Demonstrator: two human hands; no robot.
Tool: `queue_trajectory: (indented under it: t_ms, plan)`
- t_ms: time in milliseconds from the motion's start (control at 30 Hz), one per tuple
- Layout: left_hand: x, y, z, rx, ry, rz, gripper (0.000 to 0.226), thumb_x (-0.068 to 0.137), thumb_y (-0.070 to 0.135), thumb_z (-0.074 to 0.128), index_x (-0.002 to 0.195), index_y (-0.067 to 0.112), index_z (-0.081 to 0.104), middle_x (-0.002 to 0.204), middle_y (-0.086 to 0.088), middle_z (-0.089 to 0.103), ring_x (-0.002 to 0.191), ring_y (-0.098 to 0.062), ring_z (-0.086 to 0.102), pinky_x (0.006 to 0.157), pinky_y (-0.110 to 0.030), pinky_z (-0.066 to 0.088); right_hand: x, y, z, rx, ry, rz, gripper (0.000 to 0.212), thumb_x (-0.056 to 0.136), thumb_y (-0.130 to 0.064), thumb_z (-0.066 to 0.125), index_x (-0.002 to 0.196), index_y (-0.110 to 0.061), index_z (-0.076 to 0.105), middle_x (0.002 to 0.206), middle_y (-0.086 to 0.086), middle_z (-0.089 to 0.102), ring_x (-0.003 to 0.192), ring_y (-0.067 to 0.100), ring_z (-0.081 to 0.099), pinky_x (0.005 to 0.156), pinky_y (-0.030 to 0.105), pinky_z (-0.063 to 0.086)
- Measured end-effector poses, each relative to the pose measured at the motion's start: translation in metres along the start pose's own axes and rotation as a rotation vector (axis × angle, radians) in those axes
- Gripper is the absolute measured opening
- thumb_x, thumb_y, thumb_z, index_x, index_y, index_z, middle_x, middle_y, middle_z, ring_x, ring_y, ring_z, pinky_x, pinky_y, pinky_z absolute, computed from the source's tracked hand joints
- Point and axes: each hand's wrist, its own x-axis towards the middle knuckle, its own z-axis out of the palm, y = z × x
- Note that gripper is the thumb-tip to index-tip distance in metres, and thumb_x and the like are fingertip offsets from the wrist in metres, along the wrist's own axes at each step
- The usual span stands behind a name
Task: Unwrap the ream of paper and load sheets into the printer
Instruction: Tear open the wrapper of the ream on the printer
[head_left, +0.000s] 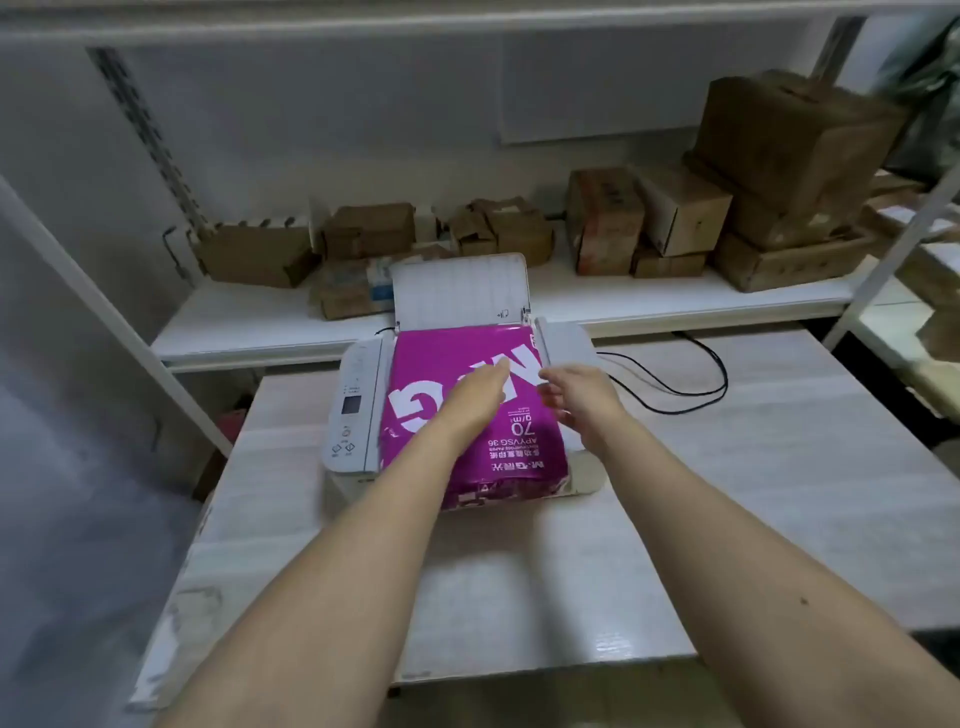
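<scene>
A ream of paper (441, 364) in a magenta wrapper with white lettering lies flat on top of a white printer (353, 410). The printer's rear paper tray (460, 291) stands open behind the ream. My left hand (475, 402) reaches over the ream's top, fingers stretched out flat, holding nothing. My right hand (579, 397) hovers over the ream's right edge with its fingers spread apart and curled slightly, gripping nothing that I can see. The wrapper looks closed.
The printer stands on a pale table (753, 467), with a black cable (691, 384) looping off to its right. Behind it a white shelf (597, 299) carries several cardboard boxes (789, 150). White shelf posts (104, 312) rise at left and right.
</scene>
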Motion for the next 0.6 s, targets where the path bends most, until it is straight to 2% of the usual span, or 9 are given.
queue_trajectory:
  t_ms: [100,200,267,333,400,467,533,600]
  plan:
    - [0.006,-0.004,0.018,0.083,-0.073,-0.030,0.049,0.101,0.035,0.035,0.134,0.002,0.050,0.133,-0.017,0.055,0.101,-0.017,0.044,0.103,-0.039,0.040,0.016,0.020,-0.020,-0.170,0.131,0.025,0.025,0.087,-0.003,0.053,0.065,-0.013,0.060,0.067,0.009,0.060,0.056,0.019,0.051,0.047,0.021,0.038]
    - [0.009,-0.007,0.038,0.095,-0.099,-0.046,0.041,0.101,0.028,0.036,0.127,0.002,0.054,0.109,-0.008,0.051,0.099,-0.018,0.045,0.095,-0.036,0.041,0.022,0.037,-0.042,-0.272,0.120,0.146,0.028,0.086,0.001,0.055,0.065,-0.017,0.054,0.069,0.005,0.057,0.061,0.018,0.055,0.064,0.028,0.050]
    - [0.012,-0.008,0.046,0.127,-0.105,-0.043,0.023,0.101,0.026,0.036,0.111,0.015,0.053,0.107,-0.004,0.047,0.098,-0.019,0.044,0.090,-0.034,0.039,0.026,0.043,-0.051,-0.310,0.104,0.206,0.026,0.085,0.002,0.056,0.066,-0.015,0.053,0.071,0.005,0.056,0.063,0.018,0.056,0.072,0.031,0.052]
    - [0.020,-0.012,0.053,0.133,-0.083,-0.064,0.013,0.100,0.025,0.036,0.101,0.018,0.047,0.105,-0.003,0.049,0.097,-0.020,0.046,0.093,-0.038,0.043,0.033,0.049,-0.056,-0.333,0.072,0.243,0.024,0.084,0.004,0.057,0.067,-0.012,0.052,0.074,0.008,0.057,0.066,0.019,0.057,0.072,0.030,0.053]
    - [0.025,-0.012,0.057,0.131,-0.058,-0.084,0.017,0.099,0.024,0.036,0.088,0.020,0.049,0.093,-0.002,0.052,0.095,-0.021,0.047,0.095,-0.039,0.044,0.037,0.051,-0.057,-0.346,0.041,0.263,0.023,0.083,0.005,0.058,0.068,-0.011,0.053,0.074,0.008,0.058,0.065,0.018,0.058,0.064,0.026,0.053]
    - [0.032,-0.017,0.061,0.209,-0.030,-0.099,0.026,0.099,0.017,0.035,0.074,0.018,0.043,0.078,0.000,0.046,0.086,-0.022,0.048,0.082,-0.035,0.045,0.041,0.051,-0.055,-0.381,0.003,0.273,0.021,0.081,0.006,0.059,0.068,-0.009,0.055,0.071,0.008,0.059,0.060,0.017,0.057,0.057,0.024,0.051]
    - [0.035,-0.019,0.064,0.221,0.033,-0.124,0.026,0.098,0.008,0.033,0.072,0.009,0.038,0.073,-0.004,0.040,0.071,-0.019,0.044,0.064,-0.030,0.037,0.043,0.050,-0.052,-0.431,-0.045,0.259,0.020,0.078,0.008,0.057,0.063,-0.004,0.059,0.064,0.013,0.059,0.048,0.017,0.056,0.052,0.023,0.047]
    - [0.039,-0.022,0.066,0.269,0.044,-0.103,0.030,0.096,0.006,0.031,0.067,0.009,0.036,0.069,-0.003,0.038,0.061,-0.015,0.038,0.054,-0.028,0.029,0.041,0.050,-0.048,-0.443,-0.103,0.262,0.025,0.081,0.010,0.052,0.060,-0.002,0.060,0.057,0.013,0.058,0.039,0.014,0.054,0.045,0.019,0.044]
